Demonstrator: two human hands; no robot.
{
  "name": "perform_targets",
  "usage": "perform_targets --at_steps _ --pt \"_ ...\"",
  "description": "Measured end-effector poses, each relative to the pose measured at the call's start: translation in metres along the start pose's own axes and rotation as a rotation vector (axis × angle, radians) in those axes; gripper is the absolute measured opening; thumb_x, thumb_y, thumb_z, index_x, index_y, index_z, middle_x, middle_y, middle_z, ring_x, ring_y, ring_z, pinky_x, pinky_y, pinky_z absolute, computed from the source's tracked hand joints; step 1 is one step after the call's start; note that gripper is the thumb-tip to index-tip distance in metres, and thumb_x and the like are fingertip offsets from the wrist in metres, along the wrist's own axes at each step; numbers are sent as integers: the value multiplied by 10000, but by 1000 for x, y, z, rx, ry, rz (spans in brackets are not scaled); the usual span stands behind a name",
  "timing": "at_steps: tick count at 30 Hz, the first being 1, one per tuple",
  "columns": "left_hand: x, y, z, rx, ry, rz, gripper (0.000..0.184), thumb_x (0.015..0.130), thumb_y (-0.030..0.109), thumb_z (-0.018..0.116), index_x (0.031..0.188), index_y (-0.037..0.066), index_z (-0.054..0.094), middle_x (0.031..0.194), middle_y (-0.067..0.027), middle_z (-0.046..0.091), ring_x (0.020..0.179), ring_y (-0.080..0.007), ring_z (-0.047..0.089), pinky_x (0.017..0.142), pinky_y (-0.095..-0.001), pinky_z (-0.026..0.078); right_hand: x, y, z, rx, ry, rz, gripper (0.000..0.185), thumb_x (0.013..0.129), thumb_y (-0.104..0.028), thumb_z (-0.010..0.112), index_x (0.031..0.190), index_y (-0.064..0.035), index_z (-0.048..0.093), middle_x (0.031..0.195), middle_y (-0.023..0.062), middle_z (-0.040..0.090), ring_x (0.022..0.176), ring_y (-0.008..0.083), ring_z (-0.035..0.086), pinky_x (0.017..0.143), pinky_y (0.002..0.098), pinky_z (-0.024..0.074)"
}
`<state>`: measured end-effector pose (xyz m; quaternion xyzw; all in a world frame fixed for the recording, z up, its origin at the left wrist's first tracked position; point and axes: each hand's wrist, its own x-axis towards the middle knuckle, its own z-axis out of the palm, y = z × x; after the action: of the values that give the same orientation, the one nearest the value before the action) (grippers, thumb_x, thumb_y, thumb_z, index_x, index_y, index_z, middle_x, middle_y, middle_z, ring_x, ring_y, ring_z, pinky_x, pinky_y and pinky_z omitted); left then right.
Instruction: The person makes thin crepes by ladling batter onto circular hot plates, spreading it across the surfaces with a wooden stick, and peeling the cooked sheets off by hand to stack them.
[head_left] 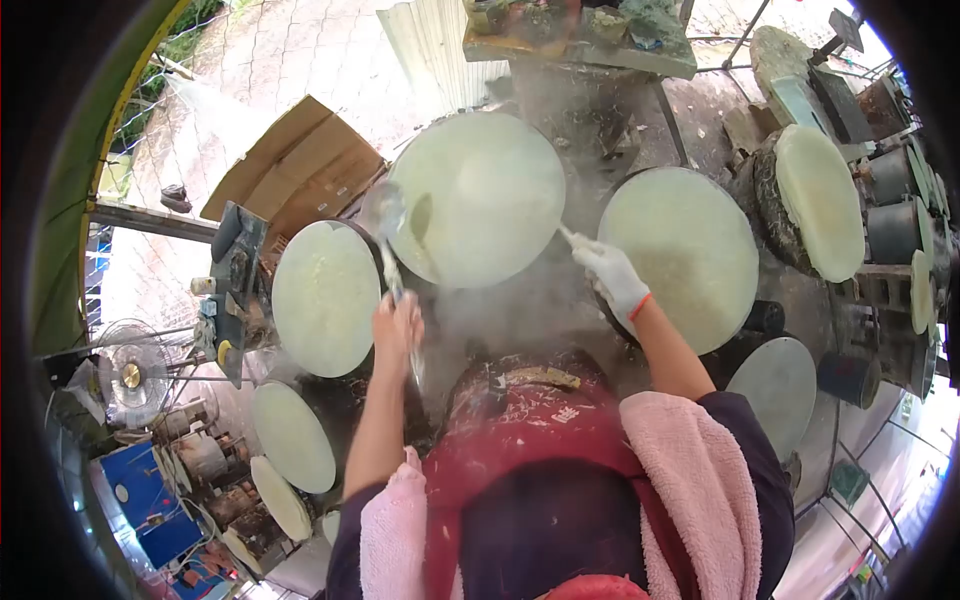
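My bare left hand [398, 325] is wrapped round the handle of a long-handled ladle [392, 268]. Its rounded head is blurred, at the left edge of the large round griddle [485, 195], which is coated in pale green-white. On my right hand [612, 278] is a white glove. Its fingers are closed on a short pale stick [570, 236] whose tip meets the griddle's lower right rim; the rest of the stick is hidden. A dark oval patch shows on the griddle near the ladle.
Steam hangs round the griddle. Pale round discs flank it at left [326, 300] and right [680, 260], with another disc [820, 203] far right. A cardboard sheet [295, 165] stands behind left, a fan [132, 375] far left, a cluttered bench [580, 45] beyond.
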<state>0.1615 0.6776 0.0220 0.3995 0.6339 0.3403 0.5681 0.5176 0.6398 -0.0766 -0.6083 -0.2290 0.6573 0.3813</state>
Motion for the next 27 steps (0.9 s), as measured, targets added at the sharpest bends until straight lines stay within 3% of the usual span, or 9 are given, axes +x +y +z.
perform_targets --at_steps 2,7,12,14,17,20,22,23,27 --pt "50 8 6 -18 -73 88 188 946 204 580 869 44 517 639 10 445 489 -87 439 408 -243 338 7 8 6 -49 21 -22 483 930 -302 632 1379 -138 558 685 -97 453 533 22 367 468 197 304" --pt "164 28 42 56 -283 48 162 898 180 600 849 26 590 635 11 487 488 -93 457 437 -258 351 -40 18 42 -233 52 -4 472 938 -229 625 1374 -65 555 844 -77 587 659 12 466 551 186 389" --pt "186 -1 47 157 -461 9 140 898 166 593 824 47 592 628 20 497 500 -103 468 447 -272 366 -32 136 73 129 358 -268 448 937 -203 624 1344 -23 573 960 -28 655 719 19 530 600 190 437" --pt "158 -12 39 160 -442 -85 105 909 143 576 844 61 583 629 24 491 510 -101 465 451 -275 367 -53 106 126 216 279 -20 431 930 -225 637 1337 -91 594 853 -24 635 591 33 499 492 199 383" --pt "105 -13 25 -153 -388 -180 25 863 57 551 870 35 542 701 -25 502 552 -126 469 440 -290 360 -54 84 180 337 154 136 402 925 -248 649 1317 -166 622 676 -72 543 453 35 405 386 225 292" --pt "97 -25 10 -525 -437 -248 39 869 15 514 896 41 501 728 -22 470 561 -130 432 447 -290 369 -57 66 171 192 326 -12 403 933 -237 640 1329 -164 611 639 -107 486 470 23 395 396 214 285" --pt "90 -25 4 -567 -439 -387 63 875 -4 505 893 48 476 732 -19 450 553 -130 411 469 -290 384 -21 120 152 255 348 -207 387 953 -230 608 1334 -164 607 646 -112 483 481 21 397 404 197 292" --pt "88 -24 3 -591 -438 -454 78 878 -14 501 892 52 463 735 -17 440 549 -130 400 481 -291 391 -33 113 164 191 408 -139 385 959 -235 596 1338 -169 604 642 -108 477 485 21 398 406 193 295" --pt "86 -38 23 -937 -440 -630 86 918 11 516 886 50 447 715 -12 438 557 -122 415 534 -302 423 -42 105 195 227 108 106 415 948 -305 617 1345 -185 599 631 -61 457 422 42 335 372 212 254"
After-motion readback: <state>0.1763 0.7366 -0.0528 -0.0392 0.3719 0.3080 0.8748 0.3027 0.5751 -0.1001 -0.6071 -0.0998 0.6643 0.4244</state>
